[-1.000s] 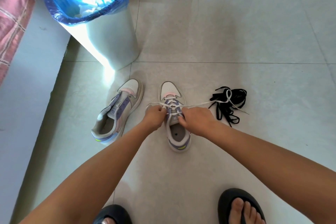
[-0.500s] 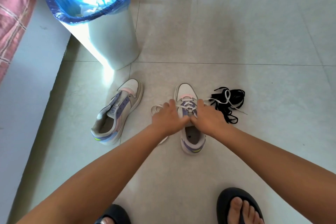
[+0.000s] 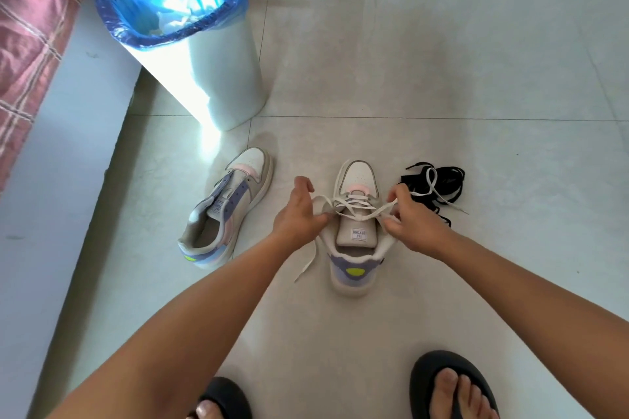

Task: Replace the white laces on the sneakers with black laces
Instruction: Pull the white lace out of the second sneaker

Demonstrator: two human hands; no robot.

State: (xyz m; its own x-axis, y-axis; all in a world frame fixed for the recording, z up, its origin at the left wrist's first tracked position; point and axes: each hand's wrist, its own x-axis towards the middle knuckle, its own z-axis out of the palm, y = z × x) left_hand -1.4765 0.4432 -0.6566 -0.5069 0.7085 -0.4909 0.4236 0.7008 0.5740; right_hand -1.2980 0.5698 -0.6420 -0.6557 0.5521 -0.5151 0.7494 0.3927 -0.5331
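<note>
White lace (image 3: 354, 206) comes loose from the sneaker (image 3: 355, 231) between my hands, which each pinch a strand and pull outward to free the eyelets: left hand (image 3: 299, 214) left of it, right hand (image 3: 413, 223) right. Just beyond the sneaker's right side, black laces (image 3: 440, 185) wait; its unlaced mate (image 3: 226, 207) lies left.

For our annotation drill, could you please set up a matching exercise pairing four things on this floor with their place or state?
Things:
1. left sneaker
2. right sneaker
3. black laces
4. bin

Places or states:
A. heaped on the floor, right of the sneakers
B. white lace still partly threaded, between both hands
C. lined with a blue bag
D. no lace in it

Pairs: 1-D, 2-B, 3-A, 4-C
</note>
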